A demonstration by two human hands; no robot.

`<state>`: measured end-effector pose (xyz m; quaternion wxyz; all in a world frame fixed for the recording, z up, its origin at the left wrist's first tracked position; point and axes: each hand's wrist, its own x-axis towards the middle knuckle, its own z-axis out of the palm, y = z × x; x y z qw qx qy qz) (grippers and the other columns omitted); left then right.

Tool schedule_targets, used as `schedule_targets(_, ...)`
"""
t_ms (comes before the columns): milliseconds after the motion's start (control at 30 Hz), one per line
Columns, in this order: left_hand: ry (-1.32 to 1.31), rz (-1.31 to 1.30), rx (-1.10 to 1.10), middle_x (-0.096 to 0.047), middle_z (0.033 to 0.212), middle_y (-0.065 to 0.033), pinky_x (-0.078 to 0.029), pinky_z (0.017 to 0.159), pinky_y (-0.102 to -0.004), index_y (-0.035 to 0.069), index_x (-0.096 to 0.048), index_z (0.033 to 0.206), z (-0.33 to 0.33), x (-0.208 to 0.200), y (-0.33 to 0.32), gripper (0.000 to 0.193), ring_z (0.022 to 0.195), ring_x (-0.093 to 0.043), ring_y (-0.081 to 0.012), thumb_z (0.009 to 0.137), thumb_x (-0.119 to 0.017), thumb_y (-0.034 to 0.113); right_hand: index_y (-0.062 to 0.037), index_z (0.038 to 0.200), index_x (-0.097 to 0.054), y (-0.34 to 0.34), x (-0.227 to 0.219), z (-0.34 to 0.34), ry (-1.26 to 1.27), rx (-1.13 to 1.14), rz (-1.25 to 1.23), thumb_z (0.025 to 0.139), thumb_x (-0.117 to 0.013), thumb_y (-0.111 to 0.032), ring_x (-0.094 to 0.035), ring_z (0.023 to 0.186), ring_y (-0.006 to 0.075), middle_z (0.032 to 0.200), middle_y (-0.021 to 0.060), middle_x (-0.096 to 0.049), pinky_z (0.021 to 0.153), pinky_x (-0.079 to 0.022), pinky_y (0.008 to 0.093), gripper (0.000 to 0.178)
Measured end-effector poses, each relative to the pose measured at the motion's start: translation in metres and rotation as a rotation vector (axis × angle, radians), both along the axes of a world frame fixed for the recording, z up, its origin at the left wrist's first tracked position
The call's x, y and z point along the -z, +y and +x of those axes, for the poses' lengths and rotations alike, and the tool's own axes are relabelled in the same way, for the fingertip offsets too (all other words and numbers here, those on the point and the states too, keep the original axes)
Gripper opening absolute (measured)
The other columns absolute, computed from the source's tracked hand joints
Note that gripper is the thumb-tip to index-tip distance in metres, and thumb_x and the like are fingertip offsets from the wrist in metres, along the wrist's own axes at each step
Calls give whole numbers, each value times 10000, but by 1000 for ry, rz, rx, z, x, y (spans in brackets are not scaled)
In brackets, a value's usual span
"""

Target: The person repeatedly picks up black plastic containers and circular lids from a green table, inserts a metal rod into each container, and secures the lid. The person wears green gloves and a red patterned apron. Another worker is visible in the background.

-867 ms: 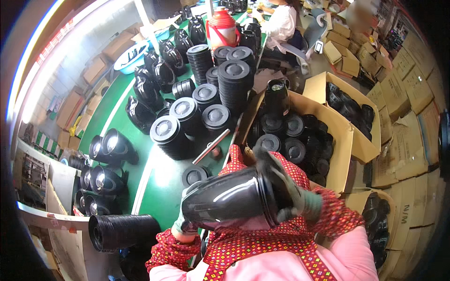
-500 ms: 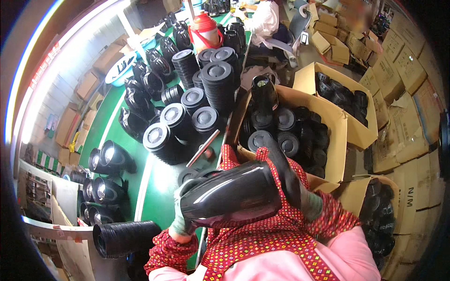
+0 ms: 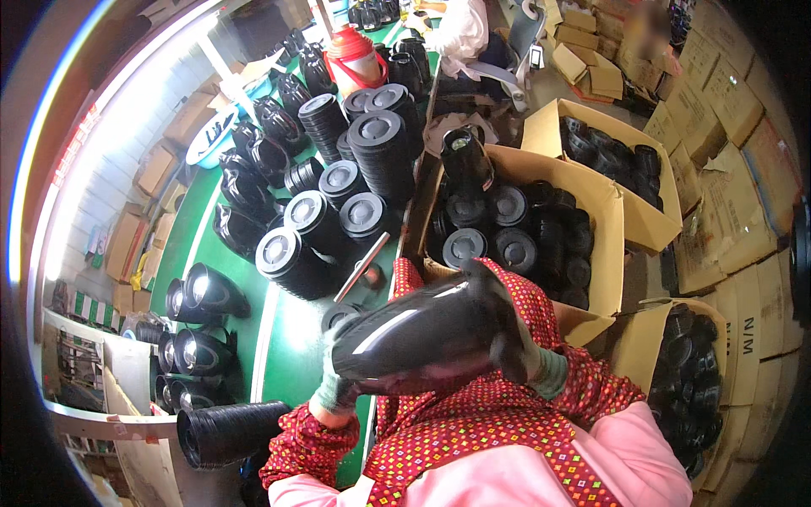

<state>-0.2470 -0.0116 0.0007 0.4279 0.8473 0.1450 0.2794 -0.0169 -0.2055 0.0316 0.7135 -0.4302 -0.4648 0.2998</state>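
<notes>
A glossy black plastic jug body [image 3: 414, 338] is held crosswise in front of my chest, tilted with its right end higher. My left hand [image 3: 333, 372], in a grey-green work glove, grips its left end; the jug body hides most of those fingers. Round the right end, my right hand [image 3: 514, 342] is closed, its dark glove palm blurred against the black plastic. Just beyond, on the green table [image 3: 283, 346], stand stacks of round black lids [image 3: 279, 251]. A flat metal-edged strip [image 3: 361, 268] lies close to the jug body.
Open cartons [image 3: 612, 253] of black parts stand at my right. More glossy jug bodies [image 3: 207, 291] sit on the table's left side, near a stack of black rings [image 3: 228, 431]. A red-and-white water jug [image 3: 353, 59] stands farther back, and a person in white [image 3: 460, 34] sits beyond.
My right hand has come down from the upper side of the jug body to its right end. The jug body has tilted more, its right end rising.
</notes>
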Motion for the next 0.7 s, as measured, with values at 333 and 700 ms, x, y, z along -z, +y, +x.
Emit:
schedule_targets(333, -8, -992, 120, -605, 1475, -187, -535, 1110, -421, 14, -558, 1477, 10, -20, -14, 632, 1302, -637, -287, 918, -820, 149, -8, 1611, -384, -9, 1, 24, 3, -58, -61, 932, -682, -674, -340, 1545, 407, 1697, 241, -303, 1277, -249, 516, 997)
schedule_targets(700, -169, -716, -62, -609, 1444, -165, -512, 1121, -428, -91, -689, 1279, 47, -14, 1, 915, 1277, -649, -314, 1058, -309, 711, -6, 1596, -406, -4, 33, 0, 635, 54, -139, 1059, -619, -391, -299, 1573, 384, 1684, 211, -343, 1289, -231, 479, 693)
